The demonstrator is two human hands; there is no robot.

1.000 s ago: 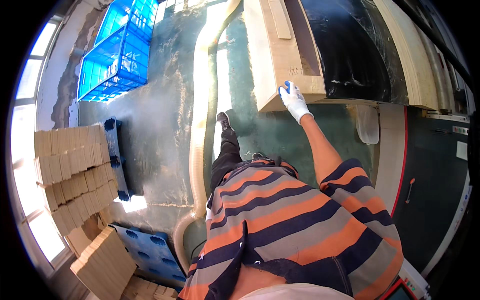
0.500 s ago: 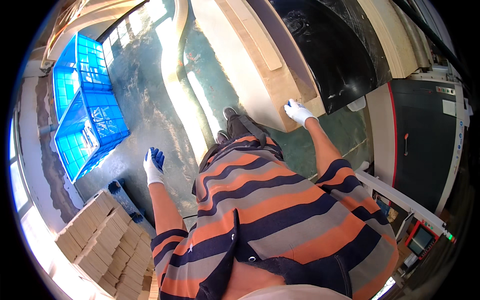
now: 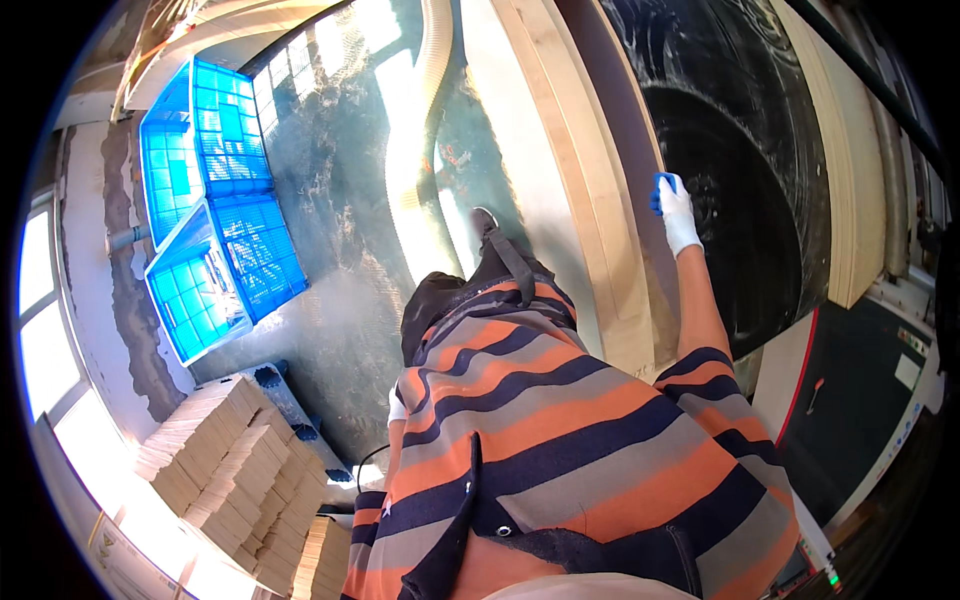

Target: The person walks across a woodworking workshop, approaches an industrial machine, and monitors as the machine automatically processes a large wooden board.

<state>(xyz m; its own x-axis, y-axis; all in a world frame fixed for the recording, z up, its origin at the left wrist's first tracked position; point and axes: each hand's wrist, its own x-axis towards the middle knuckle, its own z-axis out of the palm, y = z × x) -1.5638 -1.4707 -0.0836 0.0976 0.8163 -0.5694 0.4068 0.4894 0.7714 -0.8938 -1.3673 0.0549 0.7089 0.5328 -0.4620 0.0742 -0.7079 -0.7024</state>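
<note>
My right hand, in a white glove with blue fingers, is over the wooden edge beside a round black surface. Its fingers are curled in, and I see nothing in them. Left of it run a brownish recess and a long pale wooden strip. Only a sliver of white glove from my left hand shows at the side of my striped shirt. The shirt and arm hide its fingers.
Two blue plastic crates stand on the left floor. Stacked wooden pieces lie at lower left beside a blue pallet. A ribbed hose crosses the floor ahead. A dark cabinet stands at right.
I have moved forward along the wooden piece. My right hand has left its near end and is now farther along, by the black surface. My left hand has dropped back against my body.
</note>
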